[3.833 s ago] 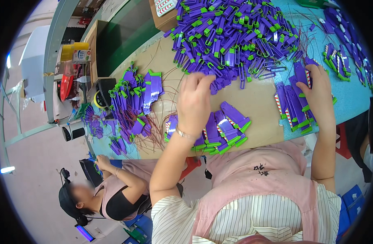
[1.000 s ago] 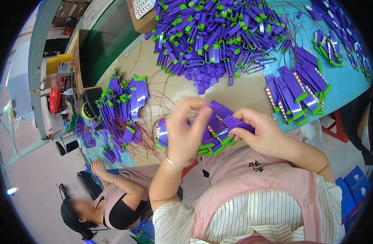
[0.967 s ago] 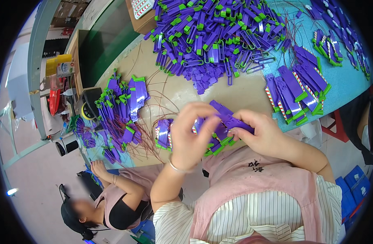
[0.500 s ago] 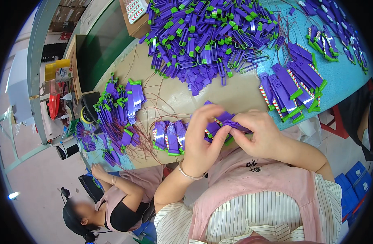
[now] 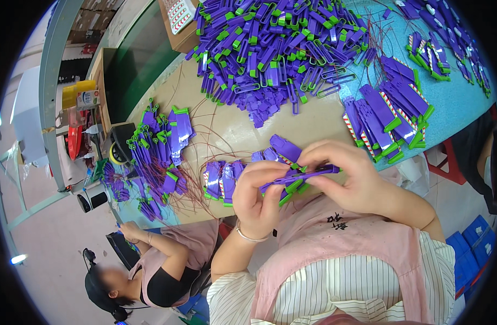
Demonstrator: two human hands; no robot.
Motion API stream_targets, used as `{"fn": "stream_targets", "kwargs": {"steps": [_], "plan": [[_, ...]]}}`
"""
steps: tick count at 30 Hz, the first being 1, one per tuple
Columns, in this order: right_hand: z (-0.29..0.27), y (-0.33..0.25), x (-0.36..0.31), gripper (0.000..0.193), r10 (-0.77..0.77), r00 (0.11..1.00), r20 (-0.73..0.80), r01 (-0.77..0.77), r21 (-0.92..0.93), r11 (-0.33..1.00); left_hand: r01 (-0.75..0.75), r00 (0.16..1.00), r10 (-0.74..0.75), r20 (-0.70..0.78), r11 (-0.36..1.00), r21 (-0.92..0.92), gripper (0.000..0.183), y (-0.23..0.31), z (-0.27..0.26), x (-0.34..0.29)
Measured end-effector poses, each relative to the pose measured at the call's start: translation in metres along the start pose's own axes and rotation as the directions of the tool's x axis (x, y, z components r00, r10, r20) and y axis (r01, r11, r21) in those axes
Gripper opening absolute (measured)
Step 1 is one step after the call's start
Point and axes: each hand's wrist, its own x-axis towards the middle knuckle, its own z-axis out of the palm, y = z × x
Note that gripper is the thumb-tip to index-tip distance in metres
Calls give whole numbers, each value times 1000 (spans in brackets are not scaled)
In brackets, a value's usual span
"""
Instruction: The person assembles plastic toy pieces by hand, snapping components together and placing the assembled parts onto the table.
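Note:
My left hand (image 5: 257, 197) and my right hand (image 5: 348, 170) are closed on a long, thin purple plastic part (image 5: 323, 170) above the near table edge. The left thumb and fingers pinch its left end. Fingers of the right hand grip it farther along, and its right end sticks out past them. Just behind and below it lie purple-and-green pieces with red-and-white striped strips, among them a purple piece (image 5: 284, 147) by my right fingertips. More such striped pieces (image 5: 226, 181) lie in a row to the left of my left hand.
A large heap of purple-and-green parts (image 5: 281, 49) covers the table's far middle. Striped pieces (image 5: 381, 116) lie on the right. At left are purple parts with thin red wires (image 5: 156, 141). A co-worker's hand (image 5: 130, 232) is at the left table edge. A cardboard box (image 5: 183, 40) stands behind.
My left hand has shifted slightly left and down, and the fingers of both hands have moved on the part. The purple part now shows edge-on and lengthwise between them.

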Motion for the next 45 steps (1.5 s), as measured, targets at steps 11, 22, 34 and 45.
{"fn": "stream_targets", "kwargs": {"steps": [11,22,34,45], "plan": [[8,-9,-6,20,-259,964,-59,245,-182,952,-77,994,86,-66,989,123,24,19,17,0],[22,-7,-10,16,-320,927,-195,288,-176,941,-60,982,84,-172,988,141,21,27,28,-7],[1,41,6,16,-83,996,9,84,-148,985,512,828,-559,-41,784,-351,45,-4,25,1],[-96,16,-2,48,-91,946,-310,-259,-895,363,484,708,-661,249,711,510,54,-6,-69,10]]}}
